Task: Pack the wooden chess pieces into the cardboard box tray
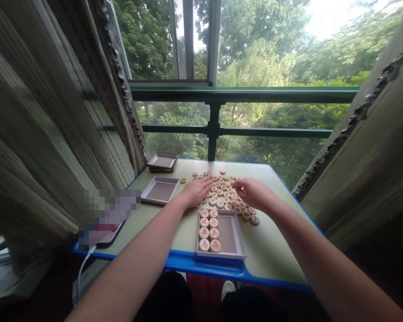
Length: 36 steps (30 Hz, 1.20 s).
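My left hand (196, 191) lies flat, palm down, fingers stretched over the left side of a heap of round wooden chess pieces (225, 193) on the pale green table (272, 250). My right hand (253, 192) hovers over the heap's right side with its fingers curled toward the pieces; what they pinch, if anything, is hidden. In front of the heap sits a shallow grey box (220, 234). Several pieces with red characters fill its left side in two columns.
An empty grey tray (160, 190) lies left of the heap, with another box (161, 162) stacked behind it at the table's far left corner. A phone with a white cable (105, 235) rests at the near left edge. A green railing (242, 95) stands beyond.
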Available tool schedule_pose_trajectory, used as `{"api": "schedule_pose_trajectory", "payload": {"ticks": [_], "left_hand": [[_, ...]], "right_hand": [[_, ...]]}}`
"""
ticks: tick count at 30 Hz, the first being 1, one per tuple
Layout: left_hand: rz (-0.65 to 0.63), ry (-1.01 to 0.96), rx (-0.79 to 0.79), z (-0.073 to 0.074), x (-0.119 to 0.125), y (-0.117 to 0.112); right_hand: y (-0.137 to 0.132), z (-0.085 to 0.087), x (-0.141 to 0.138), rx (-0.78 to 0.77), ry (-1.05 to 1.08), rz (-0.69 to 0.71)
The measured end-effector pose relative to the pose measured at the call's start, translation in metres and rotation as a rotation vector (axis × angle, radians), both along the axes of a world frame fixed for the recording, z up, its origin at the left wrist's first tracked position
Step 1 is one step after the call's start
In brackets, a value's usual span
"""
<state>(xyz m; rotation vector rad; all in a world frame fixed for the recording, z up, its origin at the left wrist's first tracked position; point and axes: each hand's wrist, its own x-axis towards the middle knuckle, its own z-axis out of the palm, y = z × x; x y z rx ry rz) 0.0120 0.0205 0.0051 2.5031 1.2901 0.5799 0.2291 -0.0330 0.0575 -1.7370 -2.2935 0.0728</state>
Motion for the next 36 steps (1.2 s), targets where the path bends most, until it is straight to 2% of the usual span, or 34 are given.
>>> {"api": "schedule_pose_trajectory", "payload": {"ticks": [2,3,7,10,16,19,22,25,28,30,32,36], "left_hand": [[-0.022,0.033,0.007,0.001,0.0,0.001],[-0.023,0.041,0.014,0.001,0.0,0.002],[0.026,0.036,0.043,0.0,0.0,0.004],[0.055,0.017,0.029,-0.001,0.0,0.005],[0.064,-0.101,-0.044,-0.004,-0.002,0.008],[0.067,-0.165,-0.08,-0.007,-0.003,0.01],[0.138,-0.261,-0.112,-0.008,-0.004,0.011],[0.269,-0.444,-0.083,0.001,-0.009,0.012],[0.429,-0.605,-0.072,0.02,-0.017,0.016],[0.444,-0.508,-0.105,0.033,-0.021,0.02],[0.436,-0.322,-0.125,0.039,-0.023,0.021],[0.501,-0.06,-0.011,0.034,-0.019,0.015]], "right_hand": [[0.006,-0.013,0.005,0.158,0.041,-0.006],[0.008,-0.021,0.007,0.189,0.061,-0.022],[0.012,-0.04,0.011,0.088,0.1,0.01],[0.005,-0.037,0.002,0.084,0.1,0.085],[-0.02,-0.023,-0.021,0.051,0.041,0.364],[-0.025,-0.027,-0.027,0.049,0.042,0.403],[-0.024,-0.033,-0.032,0.086,0.069,0.416],[-0.024,-0.036,-0.036,0.087,0.095,0.405],[-0.024,-0.032,-0.04,0.049,0.116,0.385],[-0.022,-0.025,-0.043,-0.005,0.102,0.397],[-0.015,-0.018,-0.046,-0.041,0.07,0.409],[0.021,-0.007,-0.059,0.018,-0.038,0.282]]}}
